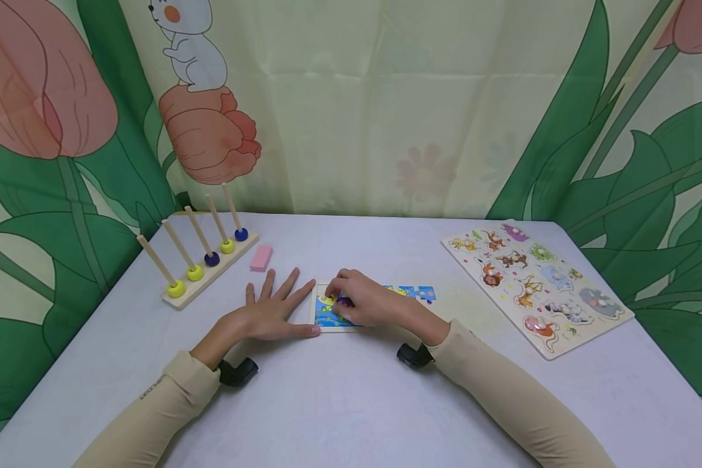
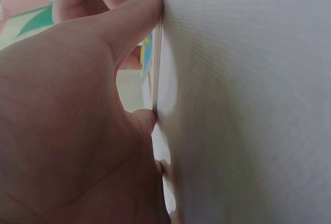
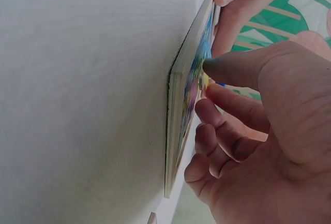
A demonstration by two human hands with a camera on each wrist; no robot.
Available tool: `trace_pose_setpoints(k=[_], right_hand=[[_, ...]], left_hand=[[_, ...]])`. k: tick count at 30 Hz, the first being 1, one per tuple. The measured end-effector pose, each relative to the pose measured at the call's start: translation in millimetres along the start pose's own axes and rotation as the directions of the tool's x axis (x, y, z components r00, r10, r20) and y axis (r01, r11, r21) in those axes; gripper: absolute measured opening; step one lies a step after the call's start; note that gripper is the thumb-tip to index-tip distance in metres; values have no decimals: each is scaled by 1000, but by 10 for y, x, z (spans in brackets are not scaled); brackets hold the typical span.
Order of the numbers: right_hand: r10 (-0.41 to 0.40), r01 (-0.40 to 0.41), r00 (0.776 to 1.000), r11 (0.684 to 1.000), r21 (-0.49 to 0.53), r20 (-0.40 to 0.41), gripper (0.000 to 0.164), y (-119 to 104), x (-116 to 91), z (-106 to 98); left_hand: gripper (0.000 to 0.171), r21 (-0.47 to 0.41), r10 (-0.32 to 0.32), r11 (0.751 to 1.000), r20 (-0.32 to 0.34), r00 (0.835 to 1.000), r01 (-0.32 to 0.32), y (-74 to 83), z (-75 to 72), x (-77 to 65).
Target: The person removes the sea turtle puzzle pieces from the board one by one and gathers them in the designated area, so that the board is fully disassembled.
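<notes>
A jigsaw puzzle in a pale wooden tray (image 1: 340, 330) lies on the table, showing blue, yellow and purple parts. With fingers spread, my left hand (image 1: 272, 317) rests on the table, thumb and index fingertip at the tray's left edge. In the left wrist view these two fingertips touch the thin wooden edge. My right hand (image 1: 367, 299) is over the tray and hides much of the picture. Seen from the right wrist, its thumb and index finger pinch a small yellowish puzzle piece (image 3: 205, 83) at the picture surface, the other fingers curled beside it.
Loose blue puzzle pieces (image 1: 426, 293) lie right of the tray. At the back left stands a wooden peg rack (image 1: 210, 273) with yellow and dark blue beads, beside a pink block (image 1: 261, 258). An animal peg board (image 1: 538, 286) lies at the right.
</notes>
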State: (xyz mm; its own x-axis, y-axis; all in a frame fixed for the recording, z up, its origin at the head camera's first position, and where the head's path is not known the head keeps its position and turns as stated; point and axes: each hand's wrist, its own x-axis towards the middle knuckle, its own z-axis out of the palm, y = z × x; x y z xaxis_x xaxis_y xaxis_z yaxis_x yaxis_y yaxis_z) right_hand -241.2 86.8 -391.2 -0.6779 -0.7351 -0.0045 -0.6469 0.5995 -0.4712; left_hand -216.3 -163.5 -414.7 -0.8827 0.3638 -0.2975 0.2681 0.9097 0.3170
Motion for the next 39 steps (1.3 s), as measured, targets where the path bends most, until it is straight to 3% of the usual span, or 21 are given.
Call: trace_pose_setpoints(k=[9,24,39], right_hand=[[28,-28,1000,999,-18,13,28,-34,23,18],[-15,12,999,998,-63,-43,27,-71,26,16],[12,-14,999,999,-44,-33,29,-84,17,18]], left_hand=[[106,1,2,1000,-2,1000,-2,-6,-3,-3],[106,11,4,1000,-1,1000,-4,-32,21,24],[106,14,-1,1000,3,1000,1,-34,31,43]])
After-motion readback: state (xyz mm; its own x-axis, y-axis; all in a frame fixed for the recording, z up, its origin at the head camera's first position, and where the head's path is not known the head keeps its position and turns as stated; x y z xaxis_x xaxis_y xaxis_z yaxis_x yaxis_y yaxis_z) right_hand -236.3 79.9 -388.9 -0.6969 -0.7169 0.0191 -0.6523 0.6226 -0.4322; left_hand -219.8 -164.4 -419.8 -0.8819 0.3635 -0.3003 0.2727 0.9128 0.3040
